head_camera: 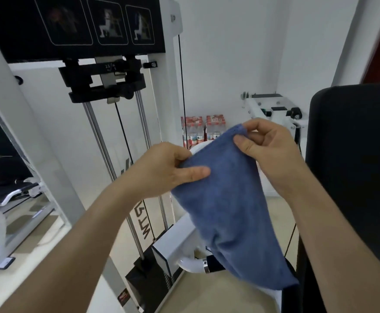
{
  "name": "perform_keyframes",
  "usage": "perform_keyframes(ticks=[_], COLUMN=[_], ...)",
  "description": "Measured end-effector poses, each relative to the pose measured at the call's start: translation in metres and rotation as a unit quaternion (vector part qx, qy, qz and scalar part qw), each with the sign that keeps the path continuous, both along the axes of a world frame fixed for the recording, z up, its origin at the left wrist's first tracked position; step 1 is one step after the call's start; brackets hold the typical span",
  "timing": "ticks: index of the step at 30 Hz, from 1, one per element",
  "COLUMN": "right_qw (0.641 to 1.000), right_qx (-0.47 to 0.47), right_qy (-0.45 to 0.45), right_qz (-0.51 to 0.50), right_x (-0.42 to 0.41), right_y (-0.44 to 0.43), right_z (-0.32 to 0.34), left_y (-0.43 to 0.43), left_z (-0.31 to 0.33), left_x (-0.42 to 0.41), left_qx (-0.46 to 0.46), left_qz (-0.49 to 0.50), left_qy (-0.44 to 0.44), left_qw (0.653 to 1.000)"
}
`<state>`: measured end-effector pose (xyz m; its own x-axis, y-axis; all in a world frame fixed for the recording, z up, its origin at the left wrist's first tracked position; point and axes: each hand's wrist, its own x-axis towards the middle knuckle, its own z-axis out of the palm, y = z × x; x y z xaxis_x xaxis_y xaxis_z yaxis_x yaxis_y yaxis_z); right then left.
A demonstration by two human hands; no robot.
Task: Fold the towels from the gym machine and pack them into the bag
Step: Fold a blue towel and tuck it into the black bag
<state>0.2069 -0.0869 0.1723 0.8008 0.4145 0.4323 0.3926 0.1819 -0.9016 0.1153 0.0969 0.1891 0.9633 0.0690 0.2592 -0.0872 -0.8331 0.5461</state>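
While both hands (218, 161) pinch the blue towel (227, 211), the weight plate (109, 67) reads "23".

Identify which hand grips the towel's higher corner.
The right hand pinches the top corner of the blue towel; the left hand grips the same edge lower down.
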Motion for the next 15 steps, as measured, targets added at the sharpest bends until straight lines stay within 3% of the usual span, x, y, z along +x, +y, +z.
perform_keyframes(ticks=[2,4,7,9,11,13,15], right_qw=[0.994,0.975,0.947,0.957,0.991,1.0,1.0], right_qx=[-0.054,-0.095,-0.107,-0.083,-0.016,0.017,-0.011], right_qy=[-0.07,-0.144,-0.241,-0.226,-0.114,-0.017,-0.002], right_qz=[-0.068,-0.14,-0.186,-0.163,-0.07,-0.003,-0.002], right_x=[0.006,0.004,-0.009,-0.02,-0.031,-0.035,-0.028], right_y=[-0.001,-0.003,-0.01,-0.012,-0.012,-0.014,-0.011], right_z=[0.003,0.005,0.02,0.034,0.045,0.052,0.052], left_y=[0.01,0.016,0.02,0.022,0.018,0.017,0.02], left_z=[0.003,0.009,0.026,0.038,0.049,0.053,0.053], left_x=[-0.005,-0.013,-0.024,-0.03,-0.034,-0.034,-0.029], left_qx=[0.151,0.298,0.318,0.205,-0.052,-0.263,-0.334], left_qz=[0.021,0.036,0.028,0.038,-0.04,-0.14,-0.168], left_qy=[0.015,-0.091,-0.264,-0.286,-0.246,-0.202,-0.165], left_qw=[0.988,0.949,0.91,0.935,0.967,0.933,0.913])
